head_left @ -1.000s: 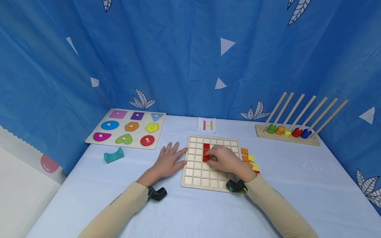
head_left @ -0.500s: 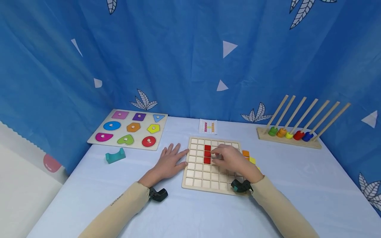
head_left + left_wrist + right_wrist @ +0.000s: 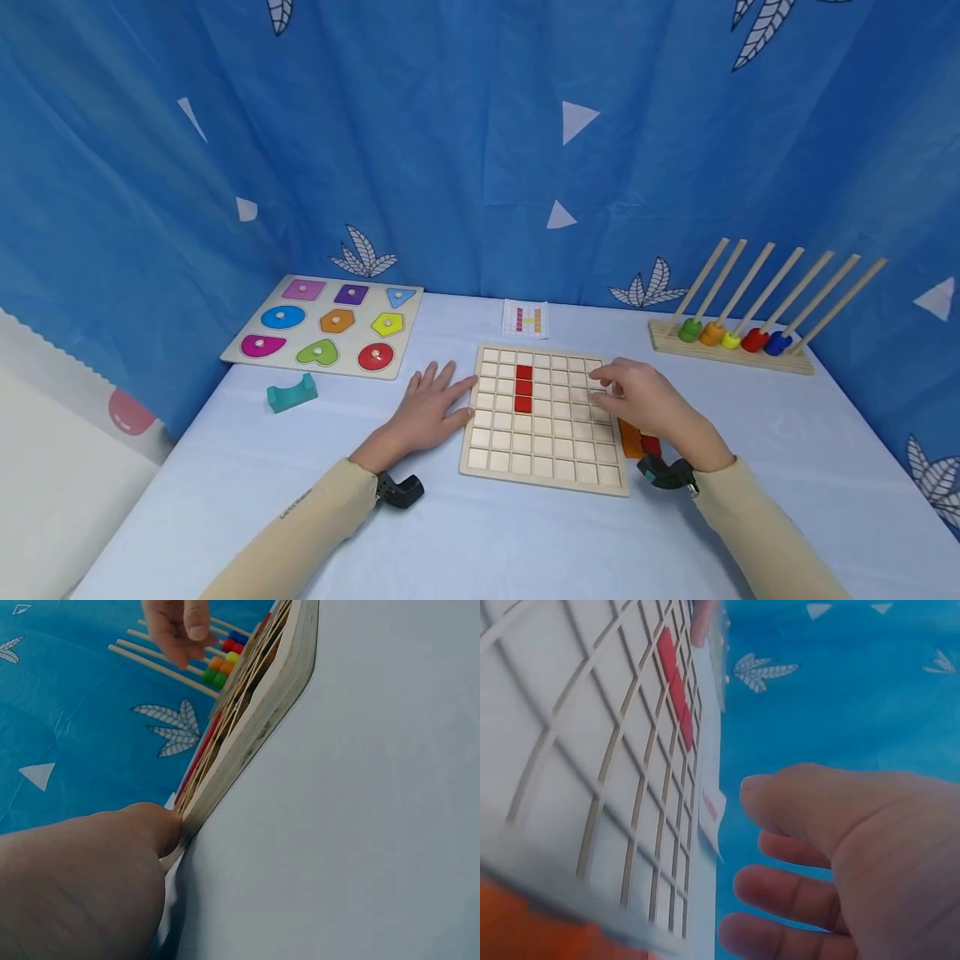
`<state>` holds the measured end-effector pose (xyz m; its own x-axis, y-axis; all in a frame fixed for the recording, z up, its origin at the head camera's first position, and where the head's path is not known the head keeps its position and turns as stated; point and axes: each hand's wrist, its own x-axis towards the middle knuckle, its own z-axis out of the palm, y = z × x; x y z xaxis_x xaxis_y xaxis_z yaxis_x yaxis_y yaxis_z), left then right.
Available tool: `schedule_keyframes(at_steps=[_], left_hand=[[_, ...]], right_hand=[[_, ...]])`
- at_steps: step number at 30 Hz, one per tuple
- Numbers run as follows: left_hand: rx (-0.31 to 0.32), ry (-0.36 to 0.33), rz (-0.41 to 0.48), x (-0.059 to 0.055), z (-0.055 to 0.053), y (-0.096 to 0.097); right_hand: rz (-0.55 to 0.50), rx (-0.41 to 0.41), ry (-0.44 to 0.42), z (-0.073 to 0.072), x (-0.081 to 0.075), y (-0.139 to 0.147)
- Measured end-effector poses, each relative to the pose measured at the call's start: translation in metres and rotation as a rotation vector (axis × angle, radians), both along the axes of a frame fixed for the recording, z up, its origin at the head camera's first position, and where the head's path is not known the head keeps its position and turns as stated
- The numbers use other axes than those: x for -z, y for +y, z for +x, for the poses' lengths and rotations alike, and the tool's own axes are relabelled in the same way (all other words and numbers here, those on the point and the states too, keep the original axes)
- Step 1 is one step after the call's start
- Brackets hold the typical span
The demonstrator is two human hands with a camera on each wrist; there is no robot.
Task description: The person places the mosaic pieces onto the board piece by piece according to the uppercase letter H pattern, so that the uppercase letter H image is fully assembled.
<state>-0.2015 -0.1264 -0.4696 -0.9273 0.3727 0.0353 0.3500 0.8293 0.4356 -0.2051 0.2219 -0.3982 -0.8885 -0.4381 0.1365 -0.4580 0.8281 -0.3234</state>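
Note:
A wooden grid board [image 3: 543, 462] lies flat in the middle of the table. Three red square tiles [image 3: 523, 388] fill one column of its cells. My left hand [image 3: 426, 410] lies spread at the board's left side, thumb and index finger touching the edge. Over the board's right edge hovers my right hand [image 3: 648, 400], fingers loosely bent and nothing between them, as the right wrist view also shows. Partly under that hand are orange tiles [image 3: 632, 440] and a red tile [image 3: 651, 446]; it hides other loose tiles there.
A pattern card [image 3: 525, 319] lies behind the board. At the back left is a shape puzzle [image 3: 352, 358], with a teal curved block [image 3: 292, 393] in front of it. A wooden peg rack [image 3: 731, 357] with coloured beads stands at the back right, before a blue curtain [image 3: 480, 150].
My right hand has moved right, away from the red tiles to the board's right edge, above the loose tiles. The left hand has stayed in place.

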Motion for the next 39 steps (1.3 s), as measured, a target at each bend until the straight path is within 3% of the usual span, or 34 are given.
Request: schedule_keyframes(at_steps=[15,32,39], left_hand=[[0.003,-0.013,0.005,-0.002,0.000,-0.001],[0.008,-0.023,0.008,-0.003,0.000,-0.001],[0.015,-0.008,0.006,-0.003,0.000,-0.002]], right_hand=[[0.102,0.142,-0.054,0.030,0.005,0.040],[0.104,0.112,-0.016,0.055,0.025,0.065],[0.095,0.105,-0.068,0.065,0.026,0.065]])
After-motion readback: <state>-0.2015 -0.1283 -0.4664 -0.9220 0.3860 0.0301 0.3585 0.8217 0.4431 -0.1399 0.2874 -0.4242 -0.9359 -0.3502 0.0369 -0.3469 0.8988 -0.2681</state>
